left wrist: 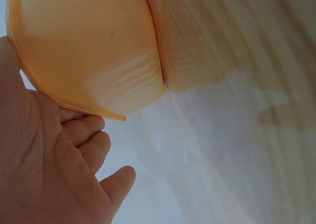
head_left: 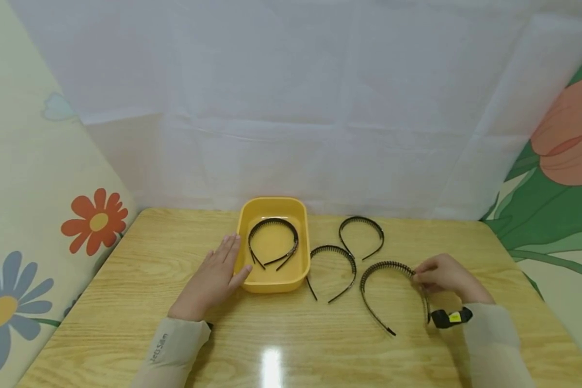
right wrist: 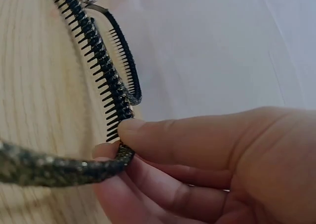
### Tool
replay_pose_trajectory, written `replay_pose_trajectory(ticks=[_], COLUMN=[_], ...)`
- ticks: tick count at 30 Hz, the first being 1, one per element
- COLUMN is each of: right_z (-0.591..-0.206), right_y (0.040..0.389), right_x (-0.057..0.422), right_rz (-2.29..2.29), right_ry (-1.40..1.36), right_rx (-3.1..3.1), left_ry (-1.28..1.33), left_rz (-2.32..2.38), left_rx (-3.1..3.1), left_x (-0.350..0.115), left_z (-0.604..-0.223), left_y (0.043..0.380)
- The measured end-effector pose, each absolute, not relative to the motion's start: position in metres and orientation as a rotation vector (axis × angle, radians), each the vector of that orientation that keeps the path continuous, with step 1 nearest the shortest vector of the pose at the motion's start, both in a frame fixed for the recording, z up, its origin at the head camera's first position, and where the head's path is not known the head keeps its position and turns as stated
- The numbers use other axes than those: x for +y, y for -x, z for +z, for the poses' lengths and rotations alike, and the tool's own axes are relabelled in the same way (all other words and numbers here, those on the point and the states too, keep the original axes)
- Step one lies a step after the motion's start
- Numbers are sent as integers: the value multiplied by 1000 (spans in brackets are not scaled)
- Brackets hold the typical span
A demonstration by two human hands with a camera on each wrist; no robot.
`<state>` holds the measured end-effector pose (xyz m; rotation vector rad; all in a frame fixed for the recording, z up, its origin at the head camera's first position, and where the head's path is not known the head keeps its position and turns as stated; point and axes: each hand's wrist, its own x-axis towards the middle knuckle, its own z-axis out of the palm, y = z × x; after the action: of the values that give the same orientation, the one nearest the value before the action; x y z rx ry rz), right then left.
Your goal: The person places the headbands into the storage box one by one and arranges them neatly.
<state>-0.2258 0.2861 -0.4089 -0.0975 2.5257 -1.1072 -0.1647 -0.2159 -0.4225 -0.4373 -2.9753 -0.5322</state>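
Observation:
My left hand (head_left: 213,283) rests against the left rim of a yellow plastic tray (head_left: 274,289), its fingers fairly straight. In the left wrist view the tray's wall (left wrist: 89,51) shows above the fingers. Black toothed headbands (head_left: 273,220) lie inside the tray, overlapping, so their number is hard to tell. At the right, my right hand (head_left: 443,277) pinches a black headband (head_left: 389,264) by its side between thumb and fingers. The right wrist view shows its comb-like teeth and glittery surface (right wrist: 54,172).
Two more black headbands lie on the wooden table (head_left: 140,302): a nearer one (head_left: 332,248) beside the tray and a farther one (head_left: 361,219) behind it, touching or nearly so. A white cloth (head_left: 281,108) hangs behind the table, with flower-patterned sheets (head_left: 29,161) at both sides.

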Motion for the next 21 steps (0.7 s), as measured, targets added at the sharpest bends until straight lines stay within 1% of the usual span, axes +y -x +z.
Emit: replay_pose_trajectory(ticks=[14, 21], right_z=[-402, -396], right_y=[223, 224], right_x=[291, 286], right_rz=[-1189, -1308], right_ry=[9, -8], right_rx=[2626, 2664], left_ry=[445, 450], left_rz=[-525, -517], left_rx=[-2976, -2963], left_x=[-216, -217], left_z=[-421, -424], left_y=[164, 166])
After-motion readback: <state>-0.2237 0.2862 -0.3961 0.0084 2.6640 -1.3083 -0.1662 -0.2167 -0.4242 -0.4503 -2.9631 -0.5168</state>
